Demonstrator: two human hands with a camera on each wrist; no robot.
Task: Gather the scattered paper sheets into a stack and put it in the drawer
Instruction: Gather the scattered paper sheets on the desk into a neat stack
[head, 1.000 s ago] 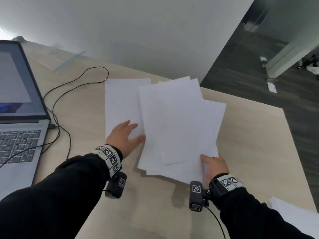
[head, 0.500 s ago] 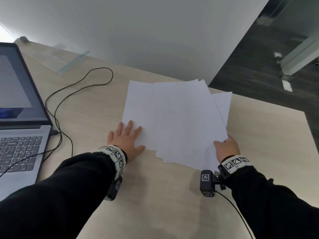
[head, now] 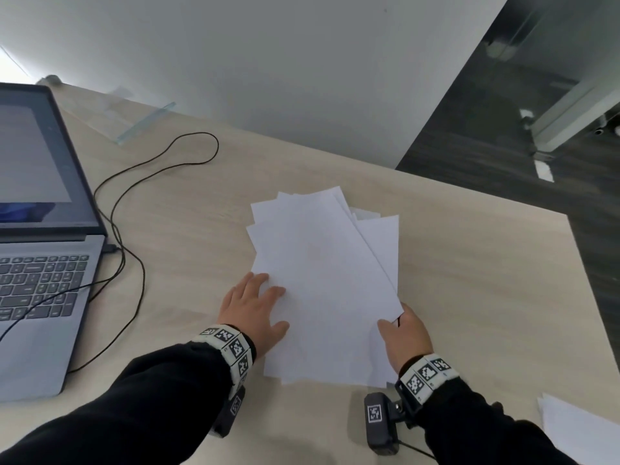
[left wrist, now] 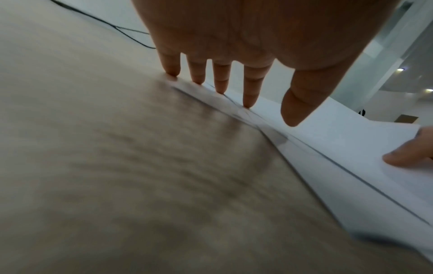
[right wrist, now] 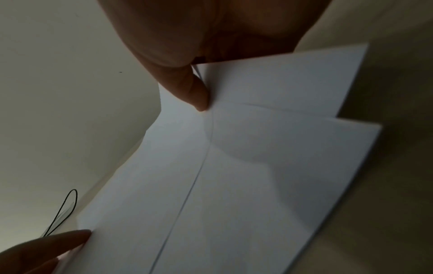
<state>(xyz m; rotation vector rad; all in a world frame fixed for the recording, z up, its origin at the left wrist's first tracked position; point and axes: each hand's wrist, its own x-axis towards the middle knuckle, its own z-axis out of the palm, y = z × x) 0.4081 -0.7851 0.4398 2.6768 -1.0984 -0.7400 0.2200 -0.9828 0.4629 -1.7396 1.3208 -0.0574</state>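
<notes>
Several white paper sheets (head: 322, 280) lie fanned in a loose overlapping pile in the middle of the light wooden desk (head: 469, 280). My left hand (head: 265, 290) lies flat at the pile's left edge. The left wrist view shows its straight fingertips (left wrist: 248, 100) touching the sheets' edge (left wrist: 328, 140). My right hand (head: 396, 323) pinches the pile's near right corner. In the right wrist view its thumb (right wrist: 189, 89) presses on top of the sheets (right wrist: 246, 176); the fingers below are hidden. No drawer is in view.
An open laptop (head: 43, 263) stands at the left, with a black cable (head: 134, 229) looping toward the pile. A clear glass strip (head: 144, 119) lies at the back. Another white sheet (head: 577, 427) sits at the near right corner. The desk ends at the right over dark floor.
The spread sheets have been pushed together into a narrower pile. My left hand slid right against their left edge; my right hand kept its pinch on the right corner.
</notes>
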